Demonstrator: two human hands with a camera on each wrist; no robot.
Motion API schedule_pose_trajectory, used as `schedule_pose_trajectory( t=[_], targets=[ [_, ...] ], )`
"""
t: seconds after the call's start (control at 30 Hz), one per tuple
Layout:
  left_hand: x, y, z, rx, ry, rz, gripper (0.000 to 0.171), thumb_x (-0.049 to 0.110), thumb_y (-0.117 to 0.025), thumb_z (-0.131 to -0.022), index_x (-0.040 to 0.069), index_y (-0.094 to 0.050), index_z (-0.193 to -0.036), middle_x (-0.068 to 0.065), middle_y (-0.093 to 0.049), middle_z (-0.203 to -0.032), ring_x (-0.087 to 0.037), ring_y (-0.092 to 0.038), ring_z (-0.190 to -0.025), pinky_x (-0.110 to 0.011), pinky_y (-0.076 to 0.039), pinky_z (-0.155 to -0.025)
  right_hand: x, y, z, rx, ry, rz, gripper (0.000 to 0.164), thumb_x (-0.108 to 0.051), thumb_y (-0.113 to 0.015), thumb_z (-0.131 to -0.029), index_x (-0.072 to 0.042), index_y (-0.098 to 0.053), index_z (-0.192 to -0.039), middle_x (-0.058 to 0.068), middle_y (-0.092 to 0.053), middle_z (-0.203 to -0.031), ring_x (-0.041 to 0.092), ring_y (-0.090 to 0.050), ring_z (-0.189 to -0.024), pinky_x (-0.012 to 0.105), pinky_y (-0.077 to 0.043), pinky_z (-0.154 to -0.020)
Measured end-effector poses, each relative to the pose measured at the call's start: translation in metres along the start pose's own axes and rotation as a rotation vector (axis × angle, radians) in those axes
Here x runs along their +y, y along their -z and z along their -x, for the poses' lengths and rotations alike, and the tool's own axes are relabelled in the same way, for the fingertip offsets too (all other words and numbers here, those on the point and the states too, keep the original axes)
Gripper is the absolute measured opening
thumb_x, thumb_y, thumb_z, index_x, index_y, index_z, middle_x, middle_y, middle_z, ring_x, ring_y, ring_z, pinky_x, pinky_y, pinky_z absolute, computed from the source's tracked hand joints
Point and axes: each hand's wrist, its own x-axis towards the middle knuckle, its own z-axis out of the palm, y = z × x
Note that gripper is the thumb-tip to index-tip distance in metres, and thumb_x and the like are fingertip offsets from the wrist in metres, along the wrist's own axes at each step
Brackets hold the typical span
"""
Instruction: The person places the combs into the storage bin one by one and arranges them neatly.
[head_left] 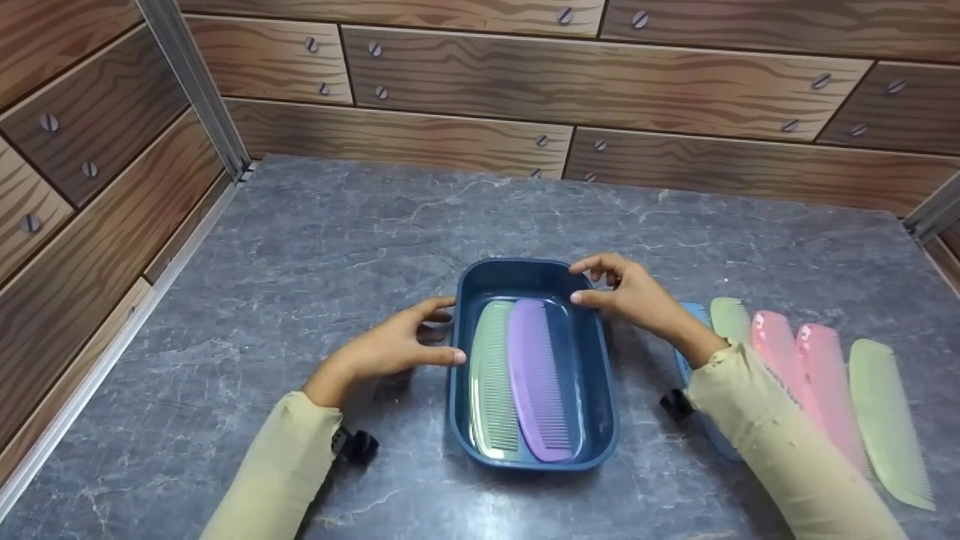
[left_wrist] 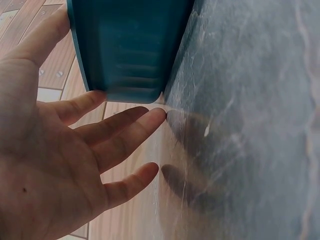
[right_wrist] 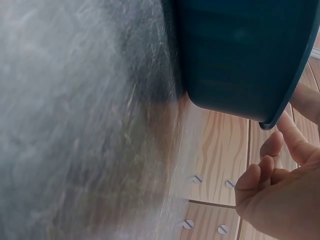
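A dark blue rectangular tub (head_left: pixel 534 466) rests on the table, with a green comb (head_left: pixel 491 382) and a purple comb (head_left: pixel 534 382) lying side by side in it. At the tub's left side is my left hand (head_left: pixel 390 341); in the left wrist view its fingers are spread, with the thumb and index fingertips right at the rim. My right hand (head_left: pixel 634 296) is at the far right corner. Its thumb reaches over the rim and its index fingertip meets the corner, while the other fingers bend loosely in the right wrist view.
Right of the tub, partly under my right arm, lie a blue comb (head_left: pixel 682 367), a green comb (head_left: pixel 729 319), two pink combs (head_left: pixel 772 341) and another green comb (head_left: pixel 885 412). Wood-patterned panels (head_left: pixel 450 75) wall the grey marbled table (head_left: pixel 337 225) at the back and left.
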Motion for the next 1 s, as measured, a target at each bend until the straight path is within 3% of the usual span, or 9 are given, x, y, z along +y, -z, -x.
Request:
schedule_pose_trajectory(
  t=[0.53, 1.0],
  targets=[
    [0.0, 0.0, 0.0, 0.004, 0.002, 0.002, 0.089, 0.041, -0.075, -0.083, 0.016, -0.026, -0.153, -0.018, -0.039, -0.15, -0.034, -0.045, -0.135, -0.046, -0.041, -0.111, -0.001, 0.007, 0.004, -0.014, 0.005, -0.019, 0.039, -0.018, -0.072, -0.087, -0.006, -0.062, -0.123, 0.011, -0.051, -0.104, 0.015, -0.046, -0.079, 0.023, -0.045, -0.064],
    [0.001, 0.0, 0.0, -0.002, -0.006, 0.009, 0.089, 0.04, -0.075, -0.083, 0.015, -0.026, -0.153, -0.018, -0.039, -0.15, -0.034, -0.046, -0.134, -0.046, -0.042, -0.11, -0.015, 0.011, 0.008, -0.045, 0.045, -0.031, 0.042, -0.014, -0.071, -0.088, -0.001, -0.057, -0.126, 0.013, -0.055, -0.111, 0.011, -0.052, -0.09, 0.021, -0.046, -0.073]
  ],
)
